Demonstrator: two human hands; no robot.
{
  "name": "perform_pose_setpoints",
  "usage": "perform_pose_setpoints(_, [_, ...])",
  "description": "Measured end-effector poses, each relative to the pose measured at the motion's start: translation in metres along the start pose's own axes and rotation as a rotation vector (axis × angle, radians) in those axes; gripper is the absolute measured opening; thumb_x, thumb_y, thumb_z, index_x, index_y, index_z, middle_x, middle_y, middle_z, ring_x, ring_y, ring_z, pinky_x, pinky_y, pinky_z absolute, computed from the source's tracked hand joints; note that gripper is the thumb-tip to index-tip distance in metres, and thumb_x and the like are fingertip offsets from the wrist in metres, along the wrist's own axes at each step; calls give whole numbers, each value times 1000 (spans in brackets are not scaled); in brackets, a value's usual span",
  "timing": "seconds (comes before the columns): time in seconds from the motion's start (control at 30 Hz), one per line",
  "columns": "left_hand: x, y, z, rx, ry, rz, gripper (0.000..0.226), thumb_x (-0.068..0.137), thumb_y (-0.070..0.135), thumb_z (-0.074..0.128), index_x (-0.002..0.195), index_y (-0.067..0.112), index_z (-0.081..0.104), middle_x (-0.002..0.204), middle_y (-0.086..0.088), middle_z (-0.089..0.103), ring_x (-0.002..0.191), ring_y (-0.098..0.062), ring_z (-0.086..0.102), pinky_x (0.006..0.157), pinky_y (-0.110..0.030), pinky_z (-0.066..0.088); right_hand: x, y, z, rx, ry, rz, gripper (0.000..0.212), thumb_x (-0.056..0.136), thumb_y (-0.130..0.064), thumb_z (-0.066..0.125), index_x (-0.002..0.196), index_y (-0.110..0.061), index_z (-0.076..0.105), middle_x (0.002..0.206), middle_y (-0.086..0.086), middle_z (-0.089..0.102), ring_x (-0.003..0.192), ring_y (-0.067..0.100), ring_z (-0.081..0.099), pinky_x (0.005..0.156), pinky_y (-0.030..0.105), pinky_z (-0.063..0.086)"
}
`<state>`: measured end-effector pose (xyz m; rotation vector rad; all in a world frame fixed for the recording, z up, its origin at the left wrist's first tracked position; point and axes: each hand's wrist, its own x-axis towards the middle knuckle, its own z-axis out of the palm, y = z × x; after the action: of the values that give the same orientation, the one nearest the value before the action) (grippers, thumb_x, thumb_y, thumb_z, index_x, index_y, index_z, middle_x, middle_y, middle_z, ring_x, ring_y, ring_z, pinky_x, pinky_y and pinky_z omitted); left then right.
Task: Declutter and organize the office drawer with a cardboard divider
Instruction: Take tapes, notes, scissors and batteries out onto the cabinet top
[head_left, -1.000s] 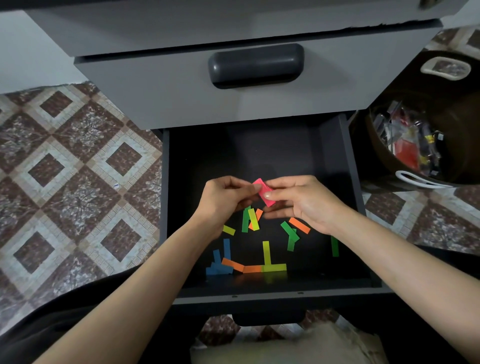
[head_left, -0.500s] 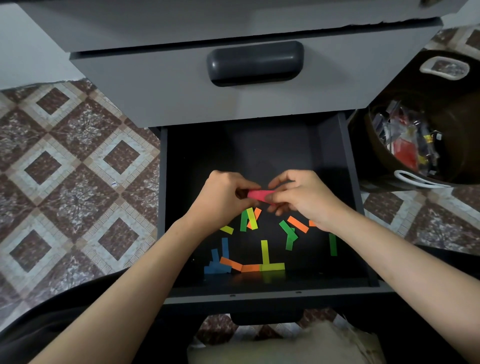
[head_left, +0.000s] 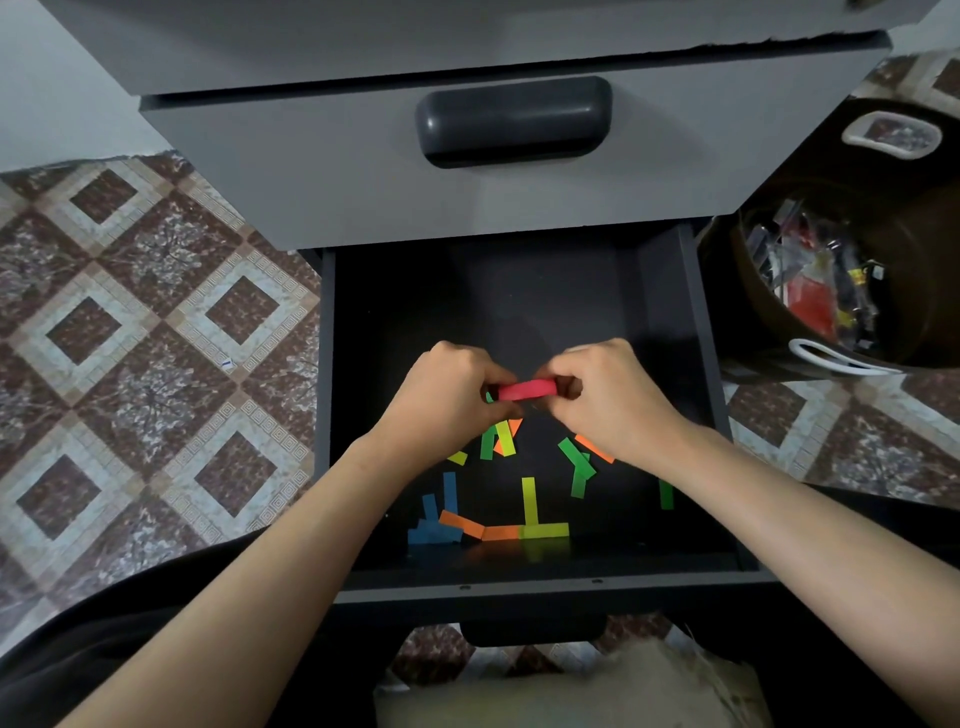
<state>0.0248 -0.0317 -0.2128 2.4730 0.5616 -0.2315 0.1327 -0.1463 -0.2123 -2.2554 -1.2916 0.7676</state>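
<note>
Fingers (head_left: 488, 374) of my left hand (head_left: 447, 400) curled in, clamped on the left end of the pink strip (head_left: 525, 388). Strip sits level between both hands, seen nearly edge-on, over the middle of the open drawer (head_left: 701, 415). My right hand (head_left: 608, 400) pinches the right end, fingers curled, thumb side hidden behind the strip.

Scene left to right: patterned tiled floor (head_left: 130, 338) on the left of the cabinet. Inside the drawer, loose coloured paper strips lie on the dark bottom, toward the front: blue strips (head_left: 434, 532) at front left, orange strips (head_left: 480, 530) touching them, a yellow-green pair (head_left: 529, 501) forming an upside-down T. Small yellow, green and orange cluster (head_left: 501, 441) just below my left hand. Green strips (head_left: 576, 457) under my right wrist, one lone green strip (head_left: 666, 493) by the right wall. Closed upper drawer with dark handle (head_left: 513, 122) above. Dark basket (head_left: 909, 260) on the floor at far right, holding mixed small items, too cluttered to name.
</note>
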Motion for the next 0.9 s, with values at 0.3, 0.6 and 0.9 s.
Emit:
perform_pose_setpoints(0.3, [0, 1, 0, -15, 29, -6, 27, 86, 27, 65, 110, 15, 70, 99, -3, 69, 85, -12, 62, 83, -27, 52, 2, 3, 3, -65, -25, -22, 25, 87, -24, 65, 103, -6, 71, 81, -1, 56, 74, 11, 49, 72, 20, 40])
perform_pose_setpoints(0.6, [1, 3, 1, -5, -63, -58, 29, 86, 33, 63, 109, 17, 70, 99, 4, 68, 83, -10, 63, 79, -22, 52, 1, 2, 1, -75, -78, -50, 21, 87, -22, 64, 100, -8, 73, 81, 5, 61, 71, 13, 53, 68, 24, 44])
perform_pose_setpoints(0.9, [1, 2, 2, 113, -87, -28, 31, 86, 39, 61, 112, 24, 68, 95, 6, 63, 83, -8, 57, 81, -26, 50, 1, 5, 4, -74, -75, -63, 20, 90, -19, 61, 99, -7, 74, 76, 2, 56, 65, 4, 42, 65, 18, 34])
